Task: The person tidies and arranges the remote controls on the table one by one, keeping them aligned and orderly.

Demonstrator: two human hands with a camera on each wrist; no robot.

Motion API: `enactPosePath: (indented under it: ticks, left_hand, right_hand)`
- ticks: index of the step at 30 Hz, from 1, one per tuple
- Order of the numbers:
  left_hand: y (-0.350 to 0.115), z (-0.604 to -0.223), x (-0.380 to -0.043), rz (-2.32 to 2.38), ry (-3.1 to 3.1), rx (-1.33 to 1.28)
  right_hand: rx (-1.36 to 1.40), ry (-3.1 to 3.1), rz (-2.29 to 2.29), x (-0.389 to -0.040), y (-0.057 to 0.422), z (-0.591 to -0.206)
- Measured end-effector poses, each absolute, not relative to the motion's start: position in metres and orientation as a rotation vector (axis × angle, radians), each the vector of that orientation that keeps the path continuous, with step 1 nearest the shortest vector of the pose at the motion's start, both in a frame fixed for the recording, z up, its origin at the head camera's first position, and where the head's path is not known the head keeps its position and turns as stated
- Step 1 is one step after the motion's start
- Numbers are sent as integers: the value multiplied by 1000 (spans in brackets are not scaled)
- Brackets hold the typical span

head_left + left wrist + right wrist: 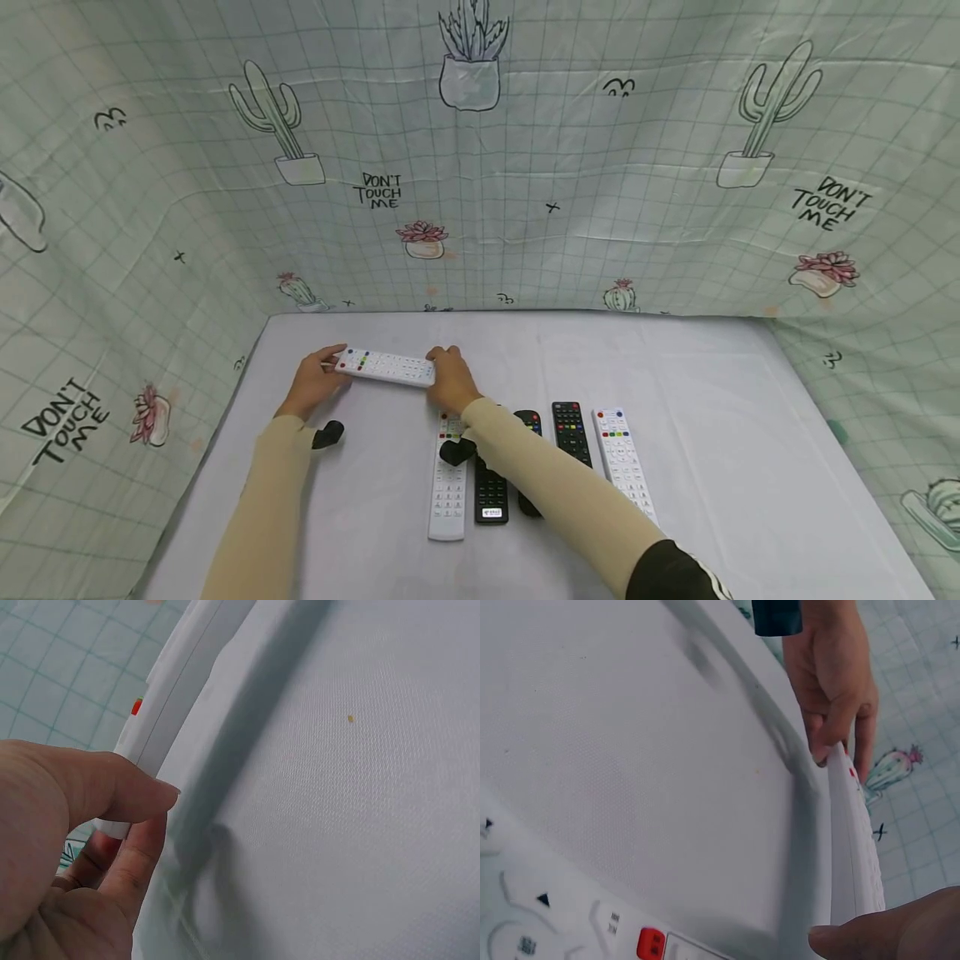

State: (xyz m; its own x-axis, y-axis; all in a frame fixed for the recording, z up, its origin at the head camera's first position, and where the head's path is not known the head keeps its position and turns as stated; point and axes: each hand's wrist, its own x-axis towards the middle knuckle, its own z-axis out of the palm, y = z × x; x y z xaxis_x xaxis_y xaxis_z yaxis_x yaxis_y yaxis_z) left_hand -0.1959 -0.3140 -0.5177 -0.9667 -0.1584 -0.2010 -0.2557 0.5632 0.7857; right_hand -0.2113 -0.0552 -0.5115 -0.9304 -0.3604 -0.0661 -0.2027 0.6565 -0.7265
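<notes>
Both hands hold one white remote control [386, 367] crosswise near the far side of the table, its buttons facing up. My left hand [313, 382] pinches its left end; in the left wrist view the thumb lies along the near edge of the remote [176, 690], with fingers behind the end. At the other end my right hand [453, 381] grips it, most of those fingers hidden in the right wrist view, where the thumb [889, 930] shows at the edge. A shadow falls on the cloth beside the remote.
Several remotes lie in a row under and beside the right forearm: a white one [447, 500], black ones [491, 496] [529, 421] [572, 429], and another white one [624, 458]. The forearm covers parts of them. A cactus-print curtain [510, 150] surrounds the white-covered table [750, 458].
</notes>
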Motion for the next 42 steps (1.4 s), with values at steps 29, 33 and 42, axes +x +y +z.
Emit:
enactPosePath:
  ticks: [29,33,42]
  left_hand:
    - [-257,-509,-174,1608,2547,-345]
    - [-248,-507,-171,1654,2524,-320]
    - [-222,-503,-163,1682,2547,-290]
  right_hand:
    - [-457,2607,-1173,-207,23,-489]
    - [-436,2589,-1215,-203,35,-486]
    - [-432,2602,-1237,-192,61,-480]
